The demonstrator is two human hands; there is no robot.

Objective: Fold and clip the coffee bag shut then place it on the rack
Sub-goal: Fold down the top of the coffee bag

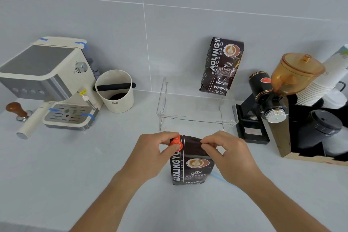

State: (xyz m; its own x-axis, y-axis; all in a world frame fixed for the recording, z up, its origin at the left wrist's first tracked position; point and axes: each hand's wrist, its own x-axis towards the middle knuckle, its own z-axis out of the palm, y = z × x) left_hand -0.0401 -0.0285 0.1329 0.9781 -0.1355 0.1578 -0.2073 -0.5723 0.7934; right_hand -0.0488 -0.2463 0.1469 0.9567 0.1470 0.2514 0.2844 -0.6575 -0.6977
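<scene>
— Which step was in hand?

— The clipping. The coffee bag (190, 164) stood upright on the counter (94, 175), just in front of the clear acrylic rack (195, 117). The left hand (156, 154) had its fingers closed around an orange clip (176, 143) at the left end of the bag's folded top, and the right hand (227, 152) pinched the fold at its right end between thumb and fingertips.

— Was the clip already biting?

— I couldn't tell; the fingers hid its mouth. By my judgement the next move called for seating the clip squarely over the fold while the right hand kept the fold tight, then lifting the bag onto the rack.

— And the count?

— Two coffee bags: the one being held, and a second bag (222, 66) leaning against the tiled wall behind the rack. One clip, one rack, one espresso machine (47, 81), one knock box (114, 92), one tamper (16, 110), one grinder (278, 88). Paper cups (318, 84) sat in a stack too tight to count.
</scene>
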